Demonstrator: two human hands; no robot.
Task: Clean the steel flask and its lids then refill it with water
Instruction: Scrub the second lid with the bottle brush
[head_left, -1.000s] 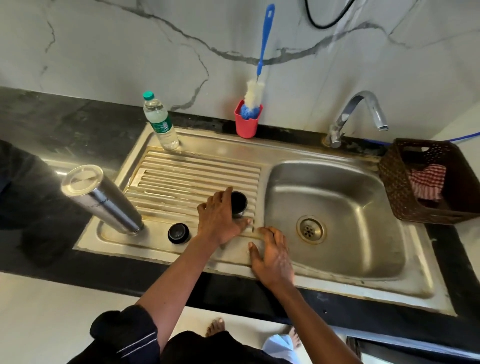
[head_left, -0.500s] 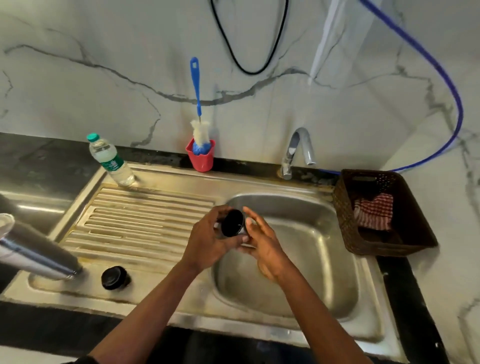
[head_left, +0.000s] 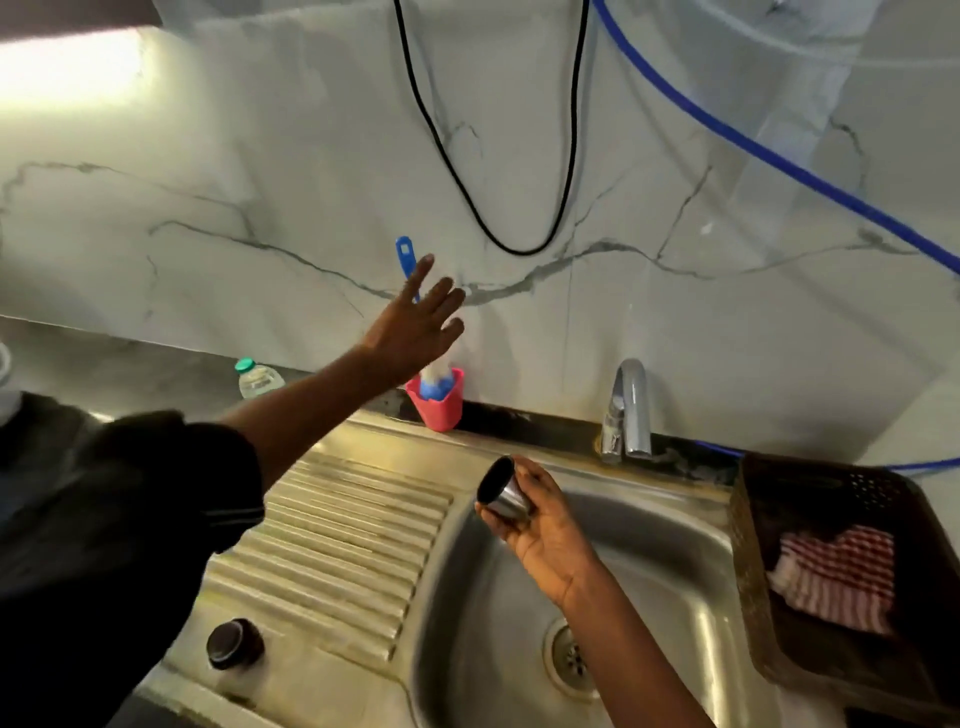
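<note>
My right hand (head_left: 540, 525) holds the steel cup lid (head_left: 500, 491) tilted over the sink basin (head_left: 649, 587), its dark opening facing up and left. My left hand (head_left: 415, 325) is open with fingers spread, raised in front of the blue-handled bottle brush (head_left: 404, 254) that stands in a red holder (head_left: 439, 400) against the wall. A black inner lid (head_left: 234, 643) sits on the drainboard's front left corner. The flask body is out of view.
A chrome tap (head_left: 626, 410) stands behind the basin. A small water bottle (head_left: 254, 376) sits at the back left. A brown basket (head_left: 841, 571) holding a red striped cloth (head_left: 836, 577) is at the right. The ribbed drainboard (head_left: 343, 540) lies left of the basin.
The cup lid passed from both hands to my right hand alone. My left hand let go and rose toward the brush. The view tilted up and right, and the flask left the frame.
</note>
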